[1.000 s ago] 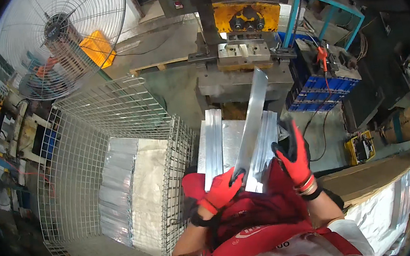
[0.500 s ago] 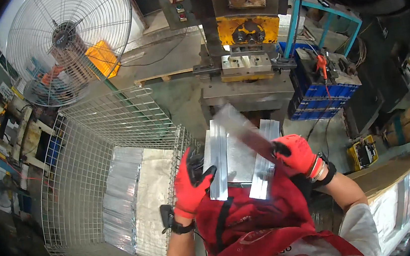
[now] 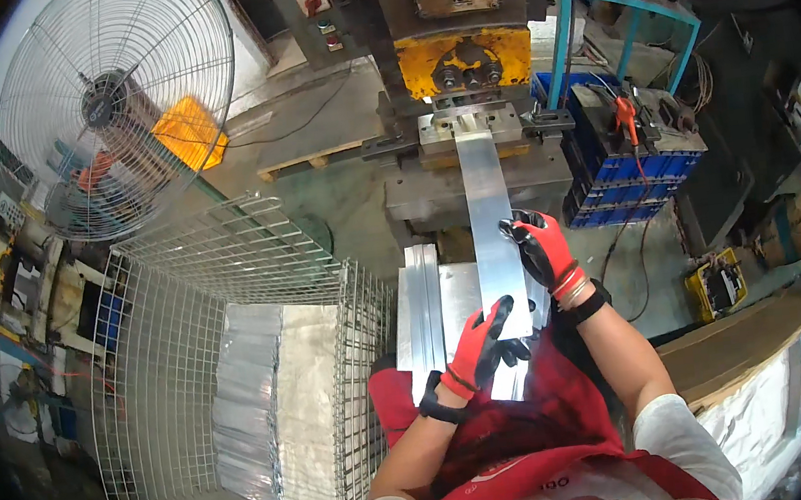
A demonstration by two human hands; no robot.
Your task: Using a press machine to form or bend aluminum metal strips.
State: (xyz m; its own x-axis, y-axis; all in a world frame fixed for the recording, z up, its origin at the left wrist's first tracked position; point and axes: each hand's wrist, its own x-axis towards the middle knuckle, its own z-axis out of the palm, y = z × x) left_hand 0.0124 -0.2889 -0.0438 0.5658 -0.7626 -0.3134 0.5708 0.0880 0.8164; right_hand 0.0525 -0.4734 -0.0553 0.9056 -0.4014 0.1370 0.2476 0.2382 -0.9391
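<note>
Fingers of both gloved hands grip one long metal strip point(image 3: 494, 230), its far end hidden under the die of the press point(image 3: 458, 58). Wire cage point(image 3: 237, 365) at left holds stacked strips, lower part cut off by the rim. Right hand point(image 3: 539, 247) curled closed over the strip's right edge; left hand point(image 3: 481, 341) pinching its near end, fingertips partly concealed. Half a second ago the strip lay tilted across the stack point(image 3: 424, 316); now it runs straight into the press.

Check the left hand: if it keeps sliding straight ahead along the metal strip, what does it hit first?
Likely the right hand, gripping the metal strip further up, ahead of the left hand. Beyond it sits the press die. Depth is unclear.
</note>
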